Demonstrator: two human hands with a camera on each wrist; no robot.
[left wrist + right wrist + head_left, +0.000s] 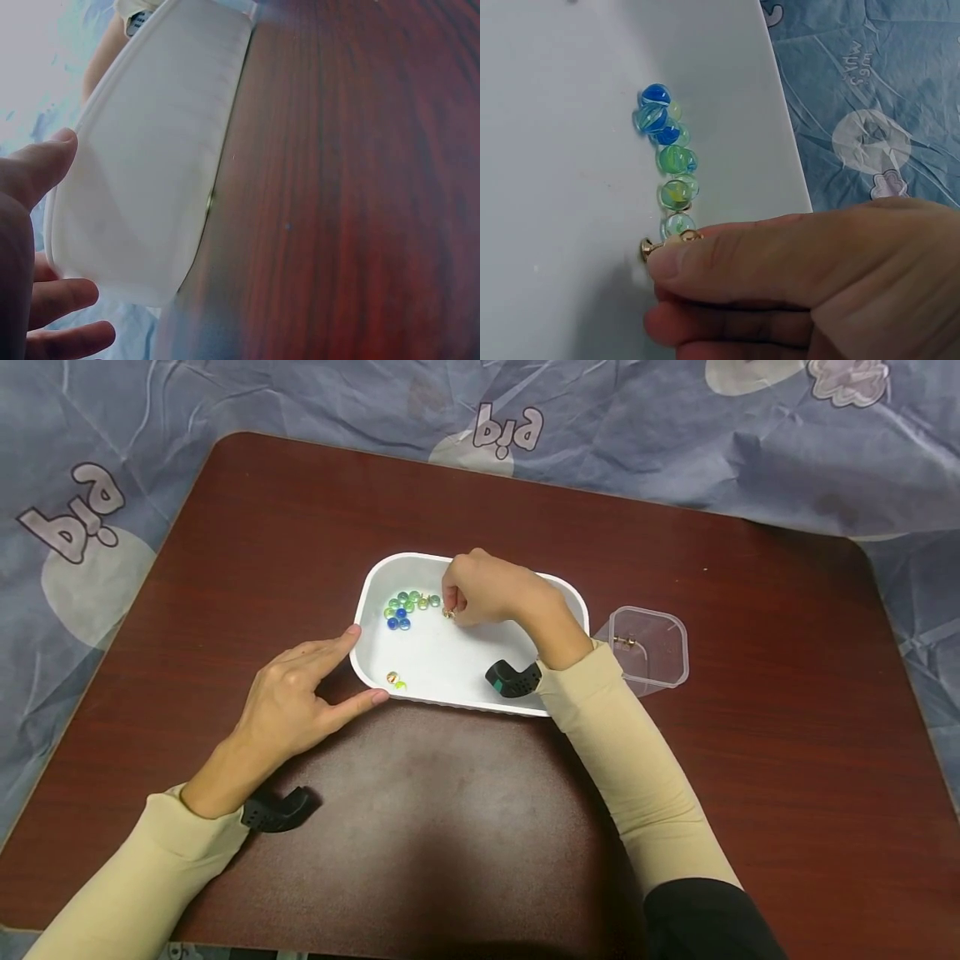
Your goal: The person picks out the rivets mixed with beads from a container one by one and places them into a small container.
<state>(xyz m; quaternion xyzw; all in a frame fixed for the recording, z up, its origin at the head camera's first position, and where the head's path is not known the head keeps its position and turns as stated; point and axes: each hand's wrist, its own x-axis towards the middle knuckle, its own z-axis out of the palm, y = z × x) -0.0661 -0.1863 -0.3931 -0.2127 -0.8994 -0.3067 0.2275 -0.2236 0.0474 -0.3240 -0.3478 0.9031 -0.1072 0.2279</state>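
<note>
My right hand (487, 587) reaches into the white tray (457, 668) and pinches a small gold-coloured metal piece (646, 249) between thumb and fingers. It has a round flat head, and part of it is hidden by the thumb. Right beside the fingertips, several green and blue glass marbles (675, 159) sit together toward the tray's far left. My left hand (292, 697) rests at the tray's near left corner, fingers extended, thumb on the front rim and index finger on the left side. Two more marbles (392, 677), one yellowish, lie inside close to that corner.
To the tray's right stands a clear plastic box (678, 647) with a gold-coloured metal piece (624, 642) in it. The dark red-brown table (300, 518) carries both containers. A grey-blue printed cloth (637, 435) hangs behind its far edge.
</note>
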